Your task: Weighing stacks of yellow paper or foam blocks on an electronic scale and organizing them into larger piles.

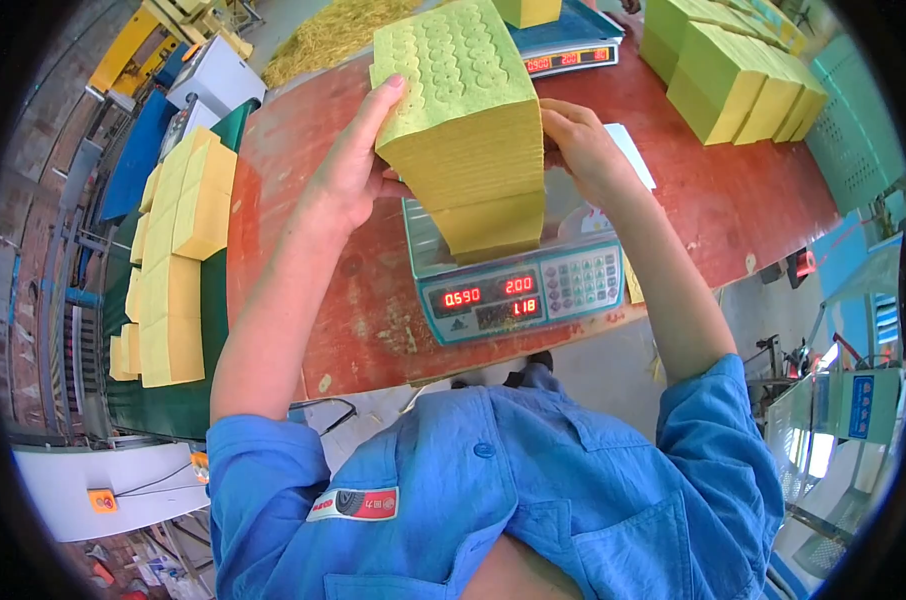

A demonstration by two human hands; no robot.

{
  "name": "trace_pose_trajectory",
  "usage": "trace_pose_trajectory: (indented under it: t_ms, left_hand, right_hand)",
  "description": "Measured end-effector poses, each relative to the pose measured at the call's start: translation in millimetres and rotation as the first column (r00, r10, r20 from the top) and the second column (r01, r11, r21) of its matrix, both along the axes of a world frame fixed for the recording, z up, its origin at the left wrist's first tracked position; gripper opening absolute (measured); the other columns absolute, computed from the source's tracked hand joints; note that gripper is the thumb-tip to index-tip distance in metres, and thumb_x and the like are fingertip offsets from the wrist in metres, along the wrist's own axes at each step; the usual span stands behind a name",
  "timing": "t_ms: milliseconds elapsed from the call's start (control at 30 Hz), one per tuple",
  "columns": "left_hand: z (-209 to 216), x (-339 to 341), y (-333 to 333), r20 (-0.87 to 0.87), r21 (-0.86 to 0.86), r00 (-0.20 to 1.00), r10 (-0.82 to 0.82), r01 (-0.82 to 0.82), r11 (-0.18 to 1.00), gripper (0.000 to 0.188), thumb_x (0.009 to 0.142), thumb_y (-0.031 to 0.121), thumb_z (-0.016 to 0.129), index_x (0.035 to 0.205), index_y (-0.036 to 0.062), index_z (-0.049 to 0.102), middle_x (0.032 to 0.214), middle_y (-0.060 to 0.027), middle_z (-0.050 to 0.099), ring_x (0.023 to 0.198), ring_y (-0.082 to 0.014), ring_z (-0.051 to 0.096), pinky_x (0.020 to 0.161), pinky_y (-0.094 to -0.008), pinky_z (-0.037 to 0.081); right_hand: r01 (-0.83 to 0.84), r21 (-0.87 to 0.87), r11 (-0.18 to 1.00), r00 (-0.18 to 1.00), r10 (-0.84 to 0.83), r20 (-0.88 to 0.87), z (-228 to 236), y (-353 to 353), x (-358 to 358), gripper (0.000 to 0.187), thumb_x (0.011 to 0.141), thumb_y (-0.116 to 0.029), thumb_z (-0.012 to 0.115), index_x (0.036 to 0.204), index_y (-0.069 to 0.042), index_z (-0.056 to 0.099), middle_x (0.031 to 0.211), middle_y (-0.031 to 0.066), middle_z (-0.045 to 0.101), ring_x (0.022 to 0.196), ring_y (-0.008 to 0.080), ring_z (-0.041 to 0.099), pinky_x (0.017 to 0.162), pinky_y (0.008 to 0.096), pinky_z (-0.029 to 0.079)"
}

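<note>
A tall stack of yellow paper sheets (465,165), its top punched with rows of curved marks, stands over the plate of a teal-and-white weighing scale (580,285). Whether its full weight rests there I cannot tell. Red digits glow on the scale's front panel, beside a keypad. My left hand (351,168) grips the stack's left side, thumb at the top edge and some fingers hidden behind the paper. On the opposite side, my right hand (588,148) presses its curled fingers against the stack.
A second scale (573,55) with yellow paper sits at the table's far side. More yellow stacks (723,85) stand far right on the red table (303,250). At left, yellow blocks (173,310) line a green conveyor belt (123,405). Straw-like strips (328,38) heap beyond.
</note>
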State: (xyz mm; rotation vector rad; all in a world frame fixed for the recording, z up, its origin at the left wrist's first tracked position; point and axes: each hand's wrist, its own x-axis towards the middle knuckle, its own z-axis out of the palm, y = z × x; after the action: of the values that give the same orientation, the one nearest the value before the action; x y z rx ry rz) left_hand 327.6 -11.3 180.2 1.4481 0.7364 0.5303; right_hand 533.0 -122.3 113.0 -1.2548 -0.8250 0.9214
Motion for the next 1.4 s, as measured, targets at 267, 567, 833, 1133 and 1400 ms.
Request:
trace_pose_trajectory:
  t_ms: [267,567,833,1133,1400]
  left_hand:
    - [-7,2,3,-0.04,0.156,0.999,-0.022,0.028,0.987,0.076,0.088,0.071,0.044,0.13,0.0093,0.055,0.109,-0.0081,0.063,0.092,-0.0158,0.058,0.078,-0.0379,0.051]
    - [-72,4,31,0.229,-0.031,0.922,0.311,-0.312,0.949,0.08,0.095,0.071,0.033,0.132,0.004,0.055,0.112,-0.0086,0.065,0.098,-0.0166,0.058,0.093,-0.0361,0.041]
    - [-128,57,32,0.515,-0.249,0.847,0.132,0.001,0.968,0.076,0.101,0.059,0.029,0.146,-0.0028,0.036,0.142,-0.0192,0.046,0.128,-0.0229,0.044,0.108,-0.034,0.034]
    - [-154,76,45,0.539,-0.05,0.828,0.153,-0.149,0.988,0.075,0.104,0.053,0.021,0.15,-0.0062,0.023,0.156,-0.0225,0.025,0.145,-0.0257,0.023,0.117,-0.034,0.021]
    - [-141,75,32,0.618,-0.174,0.785,0.039,0.088,0.981,0.073,0.104,0.052,0.023,0.148,-0.0066,0.028,0.152,-0.0219,0.031,0.142,-0.025,0.028,0.116,-0.0346,0.023]
  right_hand:
    - [0.033,-0.032,0.999,0.988,-0.028,0.152,-12,-2,6,0.036,0.099,-0.026,0.049,0.118,0.001,0.065,0.089,0.0016,0.065,0.075,0.0084,0.055,0.066,0.0242,0.044]
    - [0.047,-0.015,0.999,0.985,-0.044,0.165,-17,4,3,0.047,0.101,-0.039,0.046,0.133,-0.006,0.057,0.123,0.009,0.062,0.105,0.0181,0.06,0.088,0.0318,0.047]
    - [0.154,0.102,0.983,0.885,-0.092,-0.456,-62,30,12,0.056,0.101,-0.044,0.047,0.14,-0.005,0.045,0.132,0.0114,0.057,0.123,0.0233,0.052,0.1,0.0382,0.044]
    - [0.066,0.003,0.998,0.913,-0.059,-0.404,-76,33,17,0.054,0.1,-0.042,0.049,0.14,-0.005,0.046,0.131,0.0111,0.057,0.123,0.0229,0.052,0.101,0.0373,0.043]
    - [0.208,0.004,0.978,0.885,-0.187,-0.427,-74,32,17,0.053,0.1,-0.04,0.05,0.139,-0.005,0.046,0.13,0.0108,0.057,0.123,0.0225,0.052,0.101,0.0365,0.043]
